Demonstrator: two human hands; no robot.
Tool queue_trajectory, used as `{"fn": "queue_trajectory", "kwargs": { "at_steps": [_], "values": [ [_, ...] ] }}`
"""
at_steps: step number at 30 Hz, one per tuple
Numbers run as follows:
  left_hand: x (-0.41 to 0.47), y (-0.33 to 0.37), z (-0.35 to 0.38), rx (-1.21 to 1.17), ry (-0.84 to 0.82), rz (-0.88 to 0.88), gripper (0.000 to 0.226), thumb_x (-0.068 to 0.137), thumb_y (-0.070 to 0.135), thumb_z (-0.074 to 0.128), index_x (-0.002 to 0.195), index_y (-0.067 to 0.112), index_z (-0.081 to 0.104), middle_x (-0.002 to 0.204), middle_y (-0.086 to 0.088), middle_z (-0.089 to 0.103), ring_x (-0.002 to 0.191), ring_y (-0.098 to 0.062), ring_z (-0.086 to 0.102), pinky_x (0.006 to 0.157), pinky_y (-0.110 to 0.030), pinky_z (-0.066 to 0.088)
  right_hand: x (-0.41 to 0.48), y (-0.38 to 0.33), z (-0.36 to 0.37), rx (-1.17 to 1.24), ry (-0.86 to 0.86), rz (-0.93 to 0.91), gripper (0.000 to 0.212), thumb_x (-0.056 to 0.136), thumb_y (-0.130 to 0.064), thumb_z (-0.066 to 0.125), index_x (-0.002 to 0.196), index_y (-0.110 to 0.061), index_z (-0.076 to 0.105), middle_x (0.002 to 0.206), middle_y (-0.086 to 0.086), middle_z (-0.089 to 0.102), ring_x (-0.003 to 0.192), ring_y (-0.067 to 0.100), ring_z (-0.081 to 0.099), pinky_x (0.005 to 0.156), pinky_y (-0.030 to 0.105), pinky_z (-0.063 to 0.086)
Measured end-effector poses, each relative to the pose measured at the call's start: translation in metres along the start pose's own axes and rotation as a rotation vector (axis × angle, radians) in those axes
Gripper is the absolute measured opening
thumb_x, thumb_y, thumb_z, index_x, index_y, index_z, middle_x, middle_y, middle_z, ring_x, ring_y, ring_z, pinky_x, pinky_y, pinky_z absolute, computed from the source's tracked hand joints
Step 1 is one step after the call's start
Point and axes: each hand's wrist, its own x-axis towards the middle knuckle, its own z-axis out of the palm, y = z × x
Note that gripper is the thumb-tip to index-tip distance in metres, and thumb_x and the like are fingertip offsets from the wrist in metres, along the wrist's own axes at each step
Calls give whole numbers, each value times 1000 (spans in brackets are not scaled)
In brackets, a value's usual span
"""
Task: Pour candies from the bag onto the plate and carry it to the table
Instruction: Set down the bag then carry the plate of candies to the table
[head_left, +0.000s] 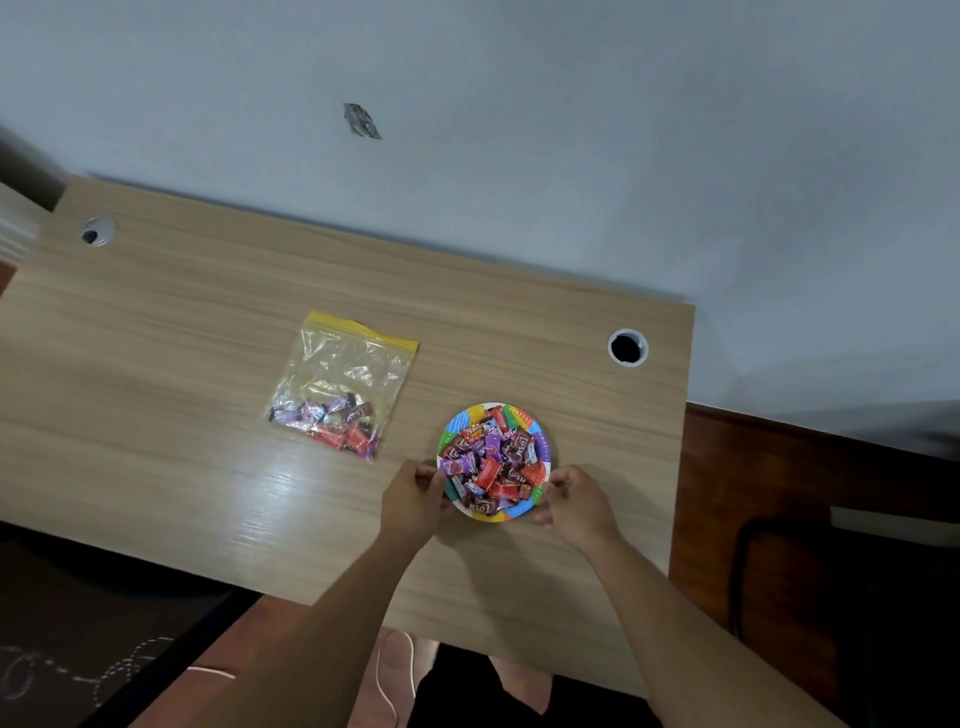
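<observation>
Here the left hand (413, 496) and right hand (574, 501) flank the round, rainbow-rimmed paper plate (521, 509), fingers curled onto its opposite near edges, so the lift looks set to go straight up between them. Wrapped red and purple candies (491, 462) heap the plate, which rests on the pale wood-grain desk (156, 364). Farther left, well apart, lies the clear yellow-topped zip bag (340, 384), a few candies inside.
</observation>
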Motion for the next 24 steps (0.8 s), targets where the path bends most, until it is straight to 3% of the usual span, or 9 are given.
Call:
{"fn": "queue_trajectory", "kwargs": {
  "at_steps": [5, 9, 12, 14, 18, 22, 24],
  "values": [
    [-6, 3, -9, 11, -45, 42, 26, 105, 19, 68, 116, -4, 65, 110, -18, 73, 90, -41, 81, 80, -56, 69, -17, 1, -3, -34, 35, -16, 11, 109, -15, 57, 113, -8, 66, 99, 13, 83, 85, 32, 84, 69, 35, 60],
    [-14, 12, -18, 10, -91, 79, 18, 106, 18, 67, 109, 1, 64, 110, -21, 74, 85, -46, 81, 79, -59, 68, -40, 2, -7, 0, 71, -36, 11, 107, -13, 59, 112, -6, 67, 101, 12, 82, 85, 32, 84, 84, 47, 64],
    [-19, 23, -22, -9, -128, 114, 12, 106, 15, 67, 100, 6, 60, 111, -27, 74, 88, -47, 79, 79, -60, 68, -60, 2, -7, 39, 122, -42, 11, 105, -15, 60, 110, -9, 68, 96, 10, 82, 87, 32, 83, 86, 49, 64],
    [-20, 31, -23, -6, -165, 146, 15, 106, 14, 66, 100, 3, 58, 112, -30, 73, 90, -44, 79, 73, -53, 70, -72, 1, -8, 66, 158, -51, 10, 105, -18, 61, 108, -13, 69, 93, 7, 82, 88, 29, 81, 86, 50, 65],
    [-25, 49, -24, 1, -237, 212, 26, 105, 14, 67, 108, -10, 57, 112, -31, 74, 79, -24, 76, 50, -24, 62, -94, 5, -12, 169, 224, -55, 8, 105, -21, 63, 108, -16, 68, 94, 4, 82, 84, 27, 82, 84, 49, 66],
    [-40, 69, -22, -37, -327, 231, 23, 104, 13, 69, 97, -4, 55, 115, -36, 72, 95, -36, 77, 61, -36, 65, -119, 12, -21, 284, 271, -49, 3, 105, -22, 64, 103, -21, 67, 97, 1, 80, 74, 18, 82, 70, 37, 63],
    [-51, 78, -18, -52, -380, 233, 23, 104, 12, 68, 91, 3, 52, 115, -35, 72, 92, -33, 77, 67, -40, 67, -132, 17, -27, 323, 301, -49, 3, 104, -21, 65, 102, -21, 67, 96, 2, 80, 75, 21, 82, 67, 32, 60]
  ]
}}
